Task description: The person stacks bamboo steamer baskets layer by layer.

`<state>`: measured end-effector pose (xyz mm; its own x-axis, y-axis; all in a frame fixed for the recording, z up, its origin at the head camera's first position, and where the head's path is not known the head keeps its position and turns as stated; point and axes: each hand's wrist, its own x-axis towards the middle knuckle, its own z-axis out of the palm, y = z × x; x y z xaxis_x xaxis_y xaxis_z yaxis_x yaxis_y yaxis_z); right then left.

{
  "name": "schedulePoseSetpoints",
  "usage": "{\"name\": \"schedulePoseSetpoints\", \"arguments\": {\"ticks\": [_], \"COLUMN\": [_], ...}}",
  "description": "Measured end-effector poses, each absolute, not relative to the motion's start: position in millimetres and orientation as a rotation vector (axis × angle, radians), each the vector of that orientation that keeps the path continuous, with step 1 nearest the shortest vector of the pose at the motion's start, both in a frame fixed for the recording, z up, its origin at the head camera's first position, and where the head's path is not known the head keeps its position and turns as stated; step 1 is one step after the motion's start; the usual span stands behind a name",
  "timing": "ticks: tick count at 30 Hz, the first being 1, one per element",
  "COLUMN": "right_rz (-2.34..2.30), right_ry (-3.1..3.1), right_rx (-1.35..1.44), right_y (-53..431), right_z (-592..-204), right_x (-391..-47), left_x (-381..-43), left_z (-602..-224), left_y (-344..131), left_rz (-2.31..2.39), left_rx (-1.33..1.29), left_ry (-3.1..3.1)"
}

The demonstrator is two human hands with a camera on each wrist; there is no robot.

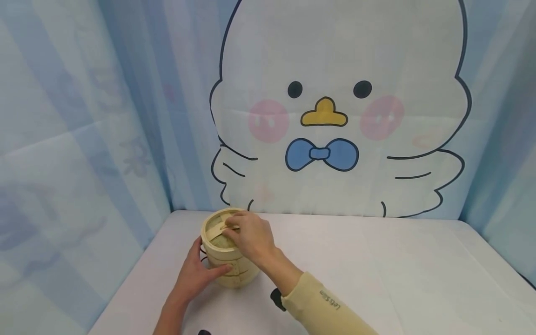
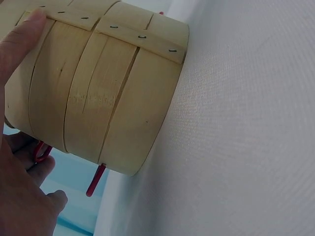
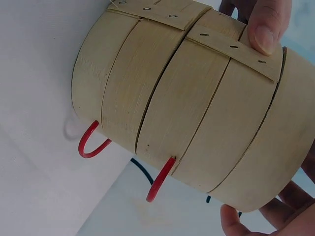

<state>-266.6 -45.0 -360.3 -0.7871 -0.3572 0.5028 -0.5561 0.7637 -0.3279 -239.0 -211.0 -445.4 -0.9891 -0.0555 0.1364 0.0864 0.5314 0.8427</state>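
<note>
A round bamboo steamer [image 1: 232, 280] of stacked tiers stands upright on the white table, its woven lid [image 1: 220, 250] on top. My left hand [image 1: 193, 275] grips its side, thumb across the front and fingers round the far left. From above, my right hand [image 1: 254, 236] pinches the strap handle [image 1: 215, 231] of the lid; the exact finger contact is partly hidden. In the right wrist view, red loop handles [image 3: 160, 181] stick out from the tiers, and the left thumb [image 3: 266, 34] presses on a stapled band.
The white table [image 1: 377, 274] extends to the right of the steamer. Behind it hangs a cloth backdrop [image 1: 331, 56] with a cartoon bird, and blue striped curtains [image 1: 75, 139] flank the sides. A small black object [image 1: 277, 299] shows beside the right sleeve.
</note>
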Motion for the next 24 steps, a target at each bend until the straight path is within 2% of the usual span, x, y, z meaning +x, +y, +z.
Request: {"name": "schedulePoseSetpoints", "arguments": {"ticks": [24], "right_rz": [0.579], "right_ry": [-2.553], "right_rx": [0.601], "right_y": [-47.9], "right_z": [-367.1], "right_x": [-262.4], "left_x": [-239.0], "left_z": [-446.3], "left_y": [-209.5], "left_rz": [-1.419], "left_rx": [-0.03], "left_ry": [-2.628]}}
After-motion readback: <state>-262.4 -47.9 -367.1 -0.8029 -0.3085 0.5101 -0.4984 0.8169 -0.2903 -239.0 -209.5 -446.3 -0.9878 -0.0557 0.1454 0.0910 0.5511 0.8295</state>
